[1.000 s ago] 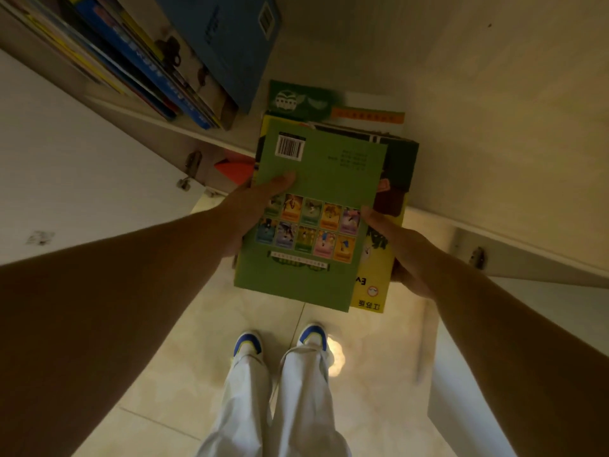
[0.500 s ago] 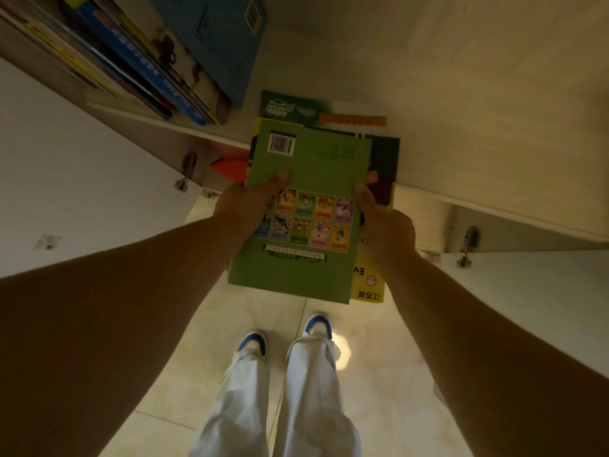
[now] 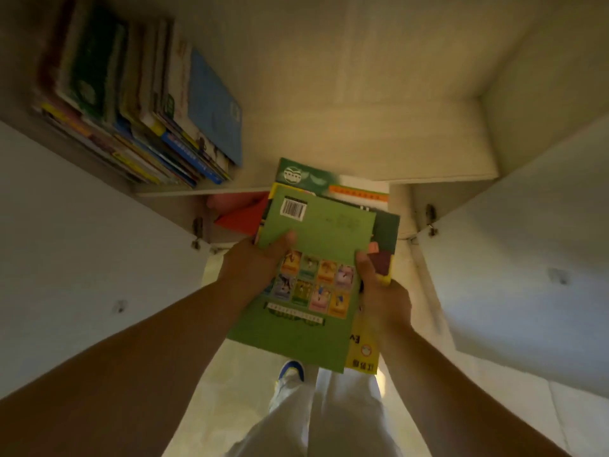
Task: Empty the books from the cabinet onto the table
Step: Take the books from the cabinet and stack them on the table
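Flat stack of glossy paperbacks [image 3: 316,258], green cover topmost, gripped by left hand [image 3: 253,265] and right hand [image 3: 382,291]; now drawn farther from cabinet shelf [image 3: 329,153].

Shelf books [image 3: 131,120] blurred, titles unreadable; lower books in held stack [image 3: 306,278] mostly covered

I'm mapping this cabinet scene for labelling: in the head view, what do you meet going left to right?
Left cabinet door → row of shelved books → left hand → held stack of books → right hand → right cabinet door.
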